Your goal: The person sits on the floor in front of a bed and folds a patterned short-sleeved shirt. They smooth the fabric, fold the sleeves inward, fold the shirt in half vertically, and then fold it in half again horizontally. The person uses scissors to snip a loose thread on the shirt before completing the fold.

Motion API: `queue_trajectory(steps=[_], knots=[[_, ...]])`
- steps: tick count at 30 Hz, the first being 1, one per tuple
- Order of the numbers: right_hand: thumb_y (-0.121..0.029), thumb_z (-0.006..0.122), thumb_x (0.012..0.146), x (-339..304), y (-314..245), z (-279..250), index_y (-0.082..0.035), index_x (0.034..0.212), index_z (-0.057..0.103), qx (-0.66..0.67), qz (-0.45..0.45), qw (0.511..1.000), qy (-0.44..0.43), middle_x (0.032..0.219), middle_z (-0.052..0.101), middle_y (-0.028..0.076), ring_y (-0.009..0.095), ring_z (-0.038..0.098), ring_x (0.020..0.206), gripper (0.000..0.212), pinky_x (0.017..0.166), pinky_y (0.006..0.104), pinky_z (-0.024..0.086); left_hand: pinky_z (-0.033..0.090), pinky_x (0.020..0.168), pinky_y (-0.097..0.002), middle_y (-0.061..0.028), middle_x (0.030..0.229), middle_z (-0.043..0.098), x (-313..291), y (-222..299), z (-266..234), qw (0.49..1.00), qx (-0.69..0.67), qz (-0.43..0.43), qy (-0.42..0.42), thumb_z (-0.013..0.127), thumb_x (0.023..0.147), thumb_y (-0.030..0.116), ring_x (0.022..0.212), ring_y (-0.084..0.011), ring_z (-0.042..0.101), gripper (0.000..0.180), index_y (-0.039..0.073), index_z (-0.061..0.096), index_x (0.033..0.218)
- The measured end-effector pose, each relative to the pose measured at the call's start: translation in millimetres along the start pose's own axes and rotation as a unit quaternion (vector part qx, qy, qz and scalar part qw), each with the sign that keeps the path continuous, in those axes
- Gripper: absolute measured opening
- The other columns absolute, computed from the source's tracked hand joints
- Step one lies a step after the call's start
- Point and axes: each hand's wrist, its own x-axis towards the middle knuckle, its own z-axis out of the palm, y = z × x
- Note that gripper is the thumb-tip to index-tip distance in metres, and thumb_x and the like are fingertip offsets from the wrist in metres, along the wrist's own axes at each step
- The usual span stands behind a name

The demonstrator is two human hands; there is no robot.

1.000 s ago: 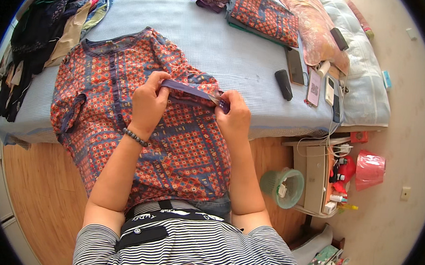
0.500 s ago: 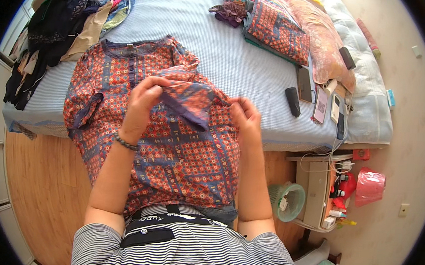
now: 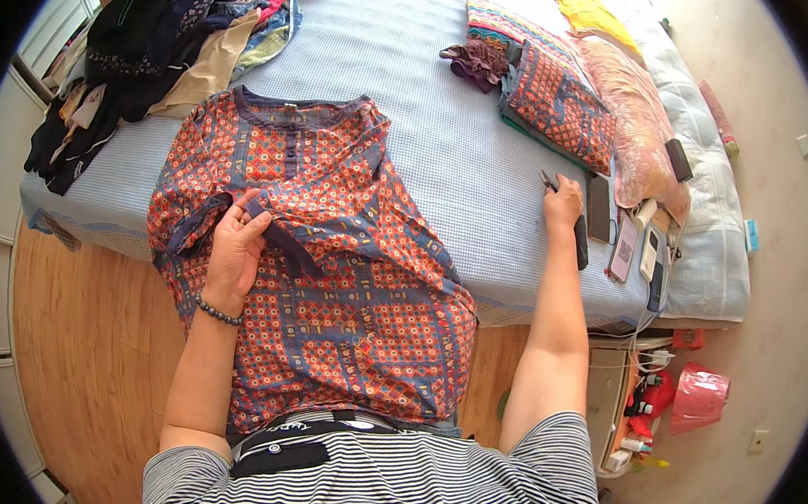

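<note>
Moving away from the navy fabric cuff band (image 3: 293, 251) of the red-and-navy patterned shirt (image 3: 352, 328), the right hand (image 3: 563, 207) had reached two o'clock from view centre, over the pale blue woven bedspread (image 3: 429, 160), fingers curled around a small, dark, pointed tool (image 3: 548, 180). The left hand (image 3: 234, 251) pinched the band at nine o'clock. The shirt lay mainly toward nine o'clock, overhanging the bedspread's near edge; the left hand alone apparently controlled the band.

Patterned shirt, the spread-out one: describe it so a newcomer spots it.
Find the pale blue bedspread. The red patterned shirt lies across its near edge, the left hand over it gripping a dark band. The folded garment at the upper right has a similar print, but this shirt is spread out.
</note>
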Motion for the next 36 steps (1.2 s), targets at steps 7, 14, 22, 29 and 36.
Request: queue_trajectory(steps=[7,14,22,29,36], knots=[[-0.012,0.072,0.078,-168,-92,-117,-0.001,0.109,0.060,0.323,-0.161,0.929,-0.078,0.100,0.061,0.014,0.029,0.060,0.090,0.035,0.081,0.0356,0.049,0.051,0.089,-0.0324,-0.0051,0.104,0.063,-29,0,-5,0.991,-0.056,-0.121,-0.011,0.060,0.092,0.009,0.098,-0.0147,0.062,0.022,0.003,0.054,0.112],[-0.022,0.067,0.089,-308,-7,-70,0.001,0.115,0.056,0.501,0.124,0.811,-0.277,0.099,0.064,0.007,0.013,0.059,0.088,0.036,0.077,0.0288,0.050,0.054,0.083,-0.0333,-0.0045,0.102,0.065,-21,-14,13,0.981,0.165,-0.097,-0.044,0.060,0.094,0.016,0.091,-0.0159,0.064,0.016,0.002,0.059,0.103],[-0.018,0.064,0.090,-328,20,-109,-0.006,0.086,0.061,0.531,0.136,0.703,-0.453,0.079,0.058,-0.006,0.005,0.053,0.072,0.014,0.063,0.0219,0.043,0.055,0.069,-0.0287,-0.0023,0.095,0.065,18,0,67,0.995,0.068,0.008,-0.067,0.050,0.097,0.015,0.078,-0.0124,0.065,0.020,0.004,0.056,0.113],[-0.006,0.066,0.085,-332,-23,-228,-0.005,0.090,0.056,0.529,0.018,0.792,-0.304,0.074,0.057,-0.004,0.001,0.050,0.065,0.011,0.055,0.0191,0.044,0.054,0.063,-0.0296,-0.0044,0.088,0.066,59,70,101,0.983,0.146,0.018,-0.111,0.050,0.097,0.018,0.069,-0.0144,0.065,0.023,0.003,0.056,0.114],[-0.005,0.064,0.081,-383,-164,-237,-0.003,0.104,0.057,0.445,-0.345,0.762,-0.319,0.095,0.061,0.015,0.032,0.062,0.090,0.025,0.074,0.0403,0.050,0.054,0.062,-0.0319,-0.0056,0.090,0.067,153,124,-30,0.922,0.375,0.054,-0.076,0.051,0.094,0.014,0.070,-0.0160,0.065,0.021,0.001,0.061,0.107]])
